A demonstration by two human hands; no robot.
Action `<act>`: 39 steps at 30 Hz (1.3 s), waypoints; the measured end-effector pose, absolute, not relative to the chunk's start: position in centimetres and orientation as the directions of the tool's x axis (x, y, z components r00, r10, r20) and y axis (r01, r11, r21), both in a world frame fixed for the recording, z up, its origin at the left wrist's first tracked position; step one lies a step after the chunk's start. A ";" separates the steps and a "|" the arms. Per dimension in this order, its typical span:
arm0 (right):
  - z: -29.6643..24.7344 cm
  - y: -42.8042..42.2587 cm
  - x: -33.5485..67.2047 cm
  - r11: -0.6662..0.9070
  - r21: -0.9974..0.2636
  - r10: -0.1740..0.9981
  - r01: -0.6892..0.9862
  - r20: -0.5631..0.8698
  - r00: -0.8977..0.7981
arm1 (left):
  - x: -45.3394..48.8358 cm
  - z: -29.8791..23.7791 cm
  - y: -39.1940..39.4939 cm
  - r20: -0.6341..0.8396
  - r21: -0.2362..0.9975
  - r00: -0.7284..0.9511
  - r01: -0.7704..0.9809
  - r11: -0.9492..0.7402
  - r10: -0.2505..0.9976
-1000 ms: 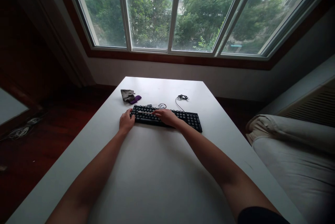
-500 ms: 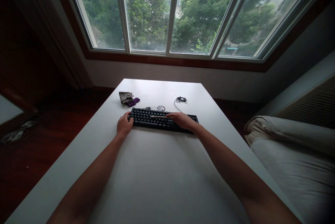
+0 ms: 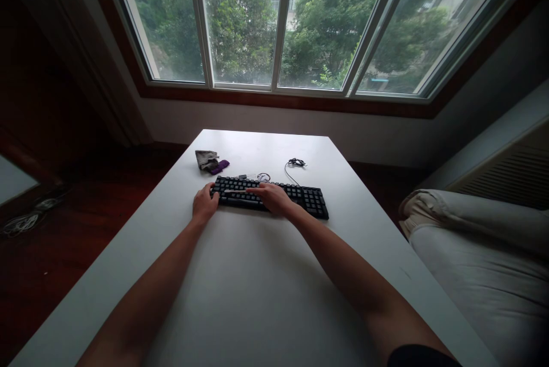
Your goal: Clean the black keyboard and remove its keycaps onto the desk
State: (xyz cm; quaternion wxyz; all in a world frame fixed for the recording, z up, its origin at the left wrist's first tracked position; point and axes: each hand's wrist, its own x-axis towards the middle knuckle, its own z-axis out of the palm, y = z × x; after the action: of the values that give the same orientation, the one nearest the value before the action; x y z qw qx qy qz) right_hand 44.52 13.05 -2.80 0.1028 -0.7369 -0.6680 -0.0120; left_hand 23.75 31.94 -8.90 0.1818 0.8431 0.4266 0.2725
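A black keyboard [image 3: 315, 202] lies on the white table, its number pad uncovered at the right end. My left hand [image 3: 205, 202] is closed around the keyboard's left end, thumb on the near side. Over the middle of the keys, my right hand [image 3: 273, 198] grips a slim, pale brush-like tool [image 3: 235, 191], which points left across the left-hand keys. How its tip is shaped is too small to make out. The right palm and forearm hide part of the keys beneath.
The white table [image 3: 257, 275] extends toward me. Behind the keyboard lie a grey cloth [image 3: 206, 160] with a purple piece [image 3: 220, 167], and a coiled black cable [image 3: 297, 162]. A thin loop [image 3: 263, 177] sits at the keyboard's back edge. Right of the table is a pale cushioned seat [image 3: 476, 252].
My right hand has moved left along the keyboard with the brush-like tool, uncovering the number pad. My left hand stays at the left end.
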 end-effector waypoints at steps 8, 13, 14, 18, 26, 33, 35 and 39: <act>-2.8 15.5 40.3 -0.078 -0.097 0.983 0.992 0.158 0.092 | 23.7 -8.7 31.5 0.301 0.534 0.489 0.625 -0.569 0.819; -2.3 16.1 39.9 -0.081 -0.101 0.985 0.992 0.143 0.095 | 23.6 -8.2 31.3 0.282 0.539 0.496 0.626 -0.564 0.821; -2.2 15.9 40.2 -0.084 -0.095 0.986 0.992 0.136 0.096 | 23.6 -8.2 31.3 0.276 0.540 0.497 0.628 -0.560 0.823; -2.1 14.0 42.5 -0.084 -0.074 0.988 0.994 0.122 0.093 | 23.8 -8.4 31.5 0.287 0.537 0.492 0.628 -0.563 0.822; -2.1 10.4 46.0 -0.104 -0.067 0.987 0.992 0.120 0.111 | 23.8 -8.8 31.8 0.307 0.529 0.493 0.622 -0.577 0.814; -2.7 11.6 43.6 -0.103 -0.071 0.983 0.992 0.148 0.112 | 23.9 -9.1 31.9 0.315 0.526 0.491 0.622 -0.580 0.812; -2.9 12.6 42.5 -0.104 -0.072 0.982 0.992 0.152 0.114 | 23.8 -9.1 31.7 0.304 0.528 0.497 0.622 -0.578 0.813; -2.8 14.3 40.3 -0.125 -0.079 0.982 0.989 0.130 0.134 | 23.6 -8.6 31.3 0.292 0.532 0.493 0.628 -0.568 0.819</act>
State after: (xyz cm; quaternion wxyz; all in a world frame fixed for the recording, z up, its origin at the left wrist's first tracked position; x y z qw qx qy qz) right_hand 40.33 14.28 -2.82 0.0727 -0.7496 -0.6575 -0.0231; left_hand 23.63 31.34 -8.62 0.1810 0.8450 0.4281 0.2646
